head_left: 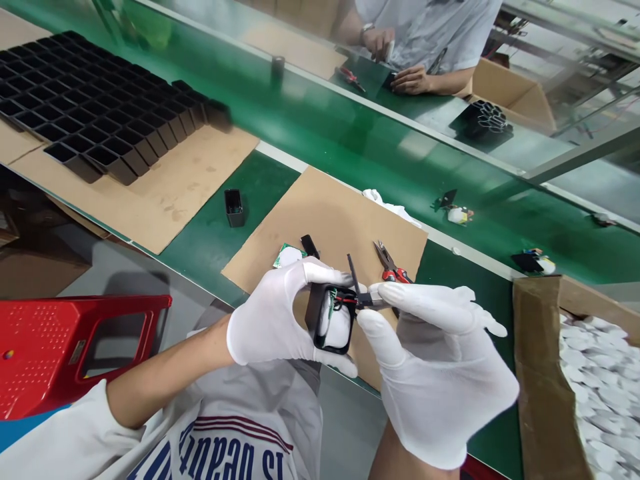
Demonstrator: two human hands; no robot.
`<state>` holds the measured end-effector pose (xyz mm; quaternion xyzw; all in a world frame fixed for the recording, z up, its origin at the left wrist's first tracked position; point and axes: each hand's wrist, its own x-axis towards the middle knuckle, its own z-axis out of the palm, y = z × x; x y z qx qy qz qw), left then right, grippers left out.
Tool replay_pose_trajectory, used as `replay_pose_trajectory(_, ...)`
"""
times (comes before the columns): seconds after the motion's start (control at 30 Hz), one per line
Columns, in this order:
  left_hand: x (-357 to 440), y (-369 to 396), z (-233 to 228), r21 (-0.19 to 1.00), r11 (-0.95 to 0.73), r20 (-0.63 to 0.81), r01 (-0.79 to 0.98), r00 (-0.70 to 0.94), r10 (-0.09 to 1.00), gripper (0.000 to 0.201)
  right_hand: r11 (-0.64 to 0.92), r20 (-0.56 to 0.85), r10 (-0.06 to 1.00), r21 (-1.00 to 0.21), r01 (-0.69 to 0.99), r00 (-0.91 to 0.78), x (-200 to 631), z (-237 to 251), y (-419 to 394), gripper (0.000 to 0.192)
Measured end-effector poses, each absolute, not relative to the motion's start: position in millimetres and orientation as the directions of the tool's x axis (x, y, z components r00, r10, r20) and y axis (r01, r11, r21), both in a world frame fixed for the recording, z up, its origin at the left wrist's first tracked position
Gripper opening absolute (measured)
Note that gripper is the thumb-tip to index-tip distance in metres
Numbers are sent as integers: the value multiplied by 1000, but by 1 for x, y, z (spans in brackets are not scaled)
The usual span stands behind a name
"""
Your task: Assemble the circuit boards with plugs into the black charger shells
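Observation:
My left hand (pixel 273 313), in a white glove, is wrapped round an open black rectangular case (pixel 314 310). Inside the case sit a white rounded part (pixel 337 329) and the edge of a green circuit board (pixel 331 310). Red and black wires (pixel 345 300) run out over its rim to a thin black plate (pixel 353 272), seen edge-on. Fingers and thumb of my gloved right hand (pixel 440 367) pinch the block-like dark piece (pixel 369 300) joined to that plate. Red-handled pliers (pixel 393 265) lie beyond my right hand. A green board with a white disc (pixel 289 255) and a small black piece (pixel 310 246) rest past my left hand.
Many black cases (pixel 95 100) stand in rows on cardboard at left; one case (pixel 234 208) stands apart. Board assemblies (pixel 457 213) lie on the green belt. A box of white parts (pixel 600 387) is at right, a red stool (pixel 75 347) at left. A co-worker (pixel 420 40) sits opposite.

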<state>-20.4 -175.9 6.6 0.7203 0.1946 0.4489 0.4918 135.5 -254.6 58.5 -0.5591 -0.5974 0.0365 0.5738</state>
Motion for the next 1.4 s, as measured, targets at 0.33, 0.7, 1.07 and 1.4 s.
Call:
replay_pose_trajectory(0.33,-18,-172,7,860,-461,500,-221,544,674,83,347,718,673,-518,782,177,144,57,-259,33)
replay_pose_trajectory(0.7,-21,-172,7,878,-473,426,-71,568,705,58,392,617,729,-18,920,-298,153,86,-254,26)
replay_pose_trajectory(1.07,-21,-170,5,855,-519,432,-10,565,702,42,314,380,867,88,945,-323,154,88,-252,50)
replay_pose_trajectory(1.4,-30,-168,7,812,-571,434,119,530,728,35,384,405,843,7,923,-354,153,69,-245,39)
